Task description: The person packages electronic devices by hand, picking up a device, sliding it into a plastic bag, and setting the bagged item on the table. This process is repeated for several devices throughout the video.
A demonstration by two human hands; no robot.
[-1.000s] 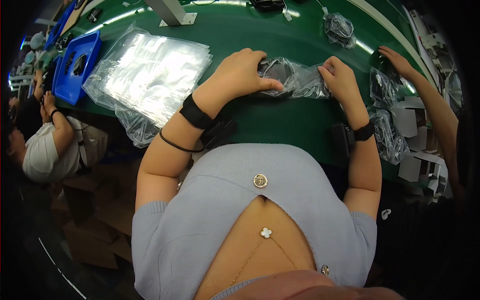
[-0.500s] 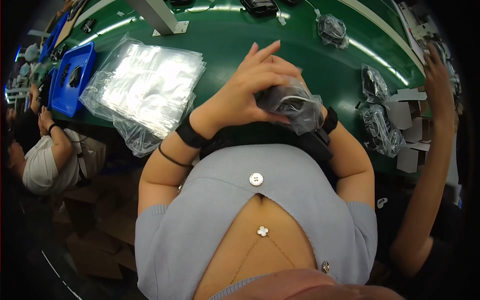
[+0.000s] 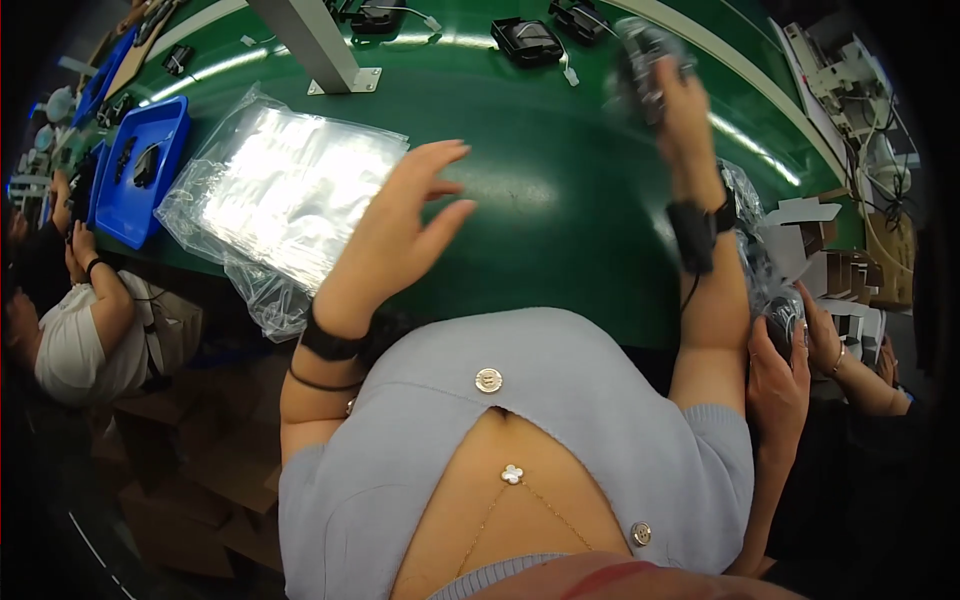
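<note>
My left hand (image 3: 408,220) is empty, fingers apart and slightly curled, over the green table (image 3: 540,190) at the right edge of a stack of clear plastic bags (image 3: 290,185). My right hand (image 3: 685,115) reaches to the far right of the table, its fingers closed on a black device in a clear bag (image 3: 640,75). Motion smears that bagged device, so its details and whatever lies under it cannot be made out.
Black devices (image 3: 528,42) with white-plugged leads lie at the back. A grey metal post (image 3: 320,50) stands beyond the bags; a blue tray (image 3: 130,205) holds small black parts at left. At right, another person's hand (image 3: 780,375) holds a bagged item near white boxes (image 3: 800,225).
Both my hands were together around the bagged device close to my body. My left hand has let go and moved left; my right has carried the device to the far right.
</note>
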